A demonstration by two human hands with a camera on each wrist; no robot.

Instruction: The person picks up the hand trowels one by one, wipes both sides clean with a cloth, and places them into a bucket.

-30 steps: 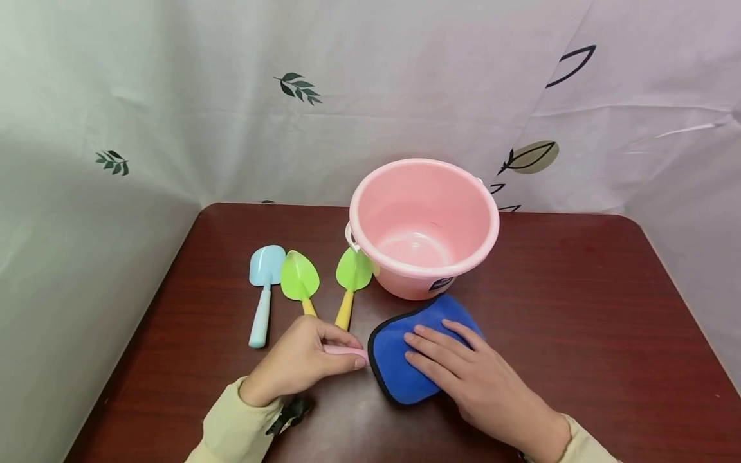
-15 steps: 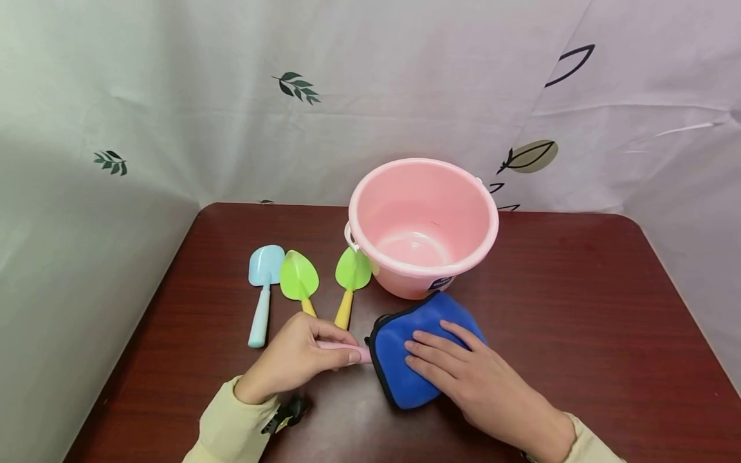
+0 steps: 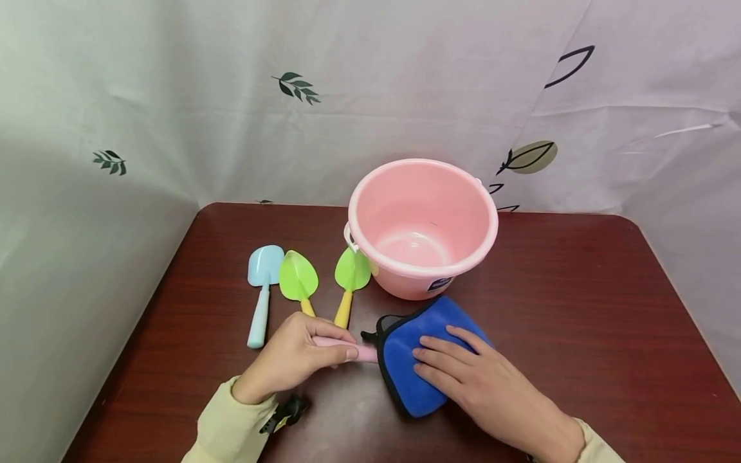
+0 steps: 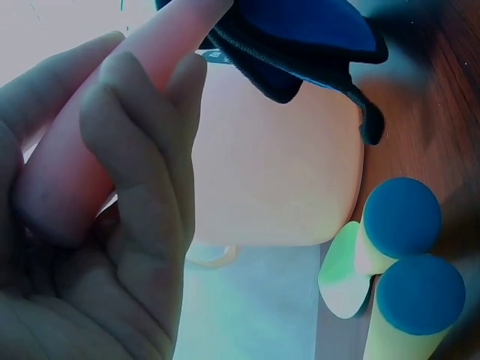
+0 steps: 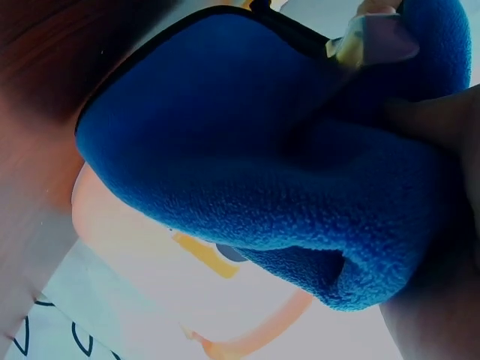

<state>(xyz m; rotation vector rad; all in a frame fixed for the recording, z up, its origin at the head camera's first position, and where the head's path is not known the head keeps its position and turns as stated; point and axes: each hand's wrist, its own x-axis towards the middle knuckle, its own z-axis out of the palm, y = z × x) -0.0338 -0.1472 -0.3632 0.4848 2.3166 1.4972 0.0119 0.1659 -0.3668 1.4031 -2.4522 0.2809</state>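
My left hand (image 3: 292, 354) grips a pink trowel handle (image 3: 365, 353), shaped like the handles of the trowels lying nearby. In the left wrist view the fingers wrap round this handle (image 4: 176, 34). Its head goes in under a blue cloth (image 3: 408, 370) with black edging and cannot be made out. Over the cloth lies my right hand (image 3: 492, 389), several fingers on top. The right wrist view shows the cloth (image 5: 225, 127) folded, with the thumb (image 5: 431, 116) on its other side, so the hand pinches it round the tool.
A pink bucket (image 3: 402, 283) with a white bail stands behind the cloth. Left of it lie a light blue trowel (image 3: 265, 267) and two green trowels (image 3: 298, 276) with yellow handles. The dark red table (image 3: 579, 308) backs onto a pale leaf-patterned curtain (image 3: 405, 77).
The cloth and right hand have shifted a little to the right, away from the left hand. More of the pink handle shows, and the cloth's black loop has come into view.
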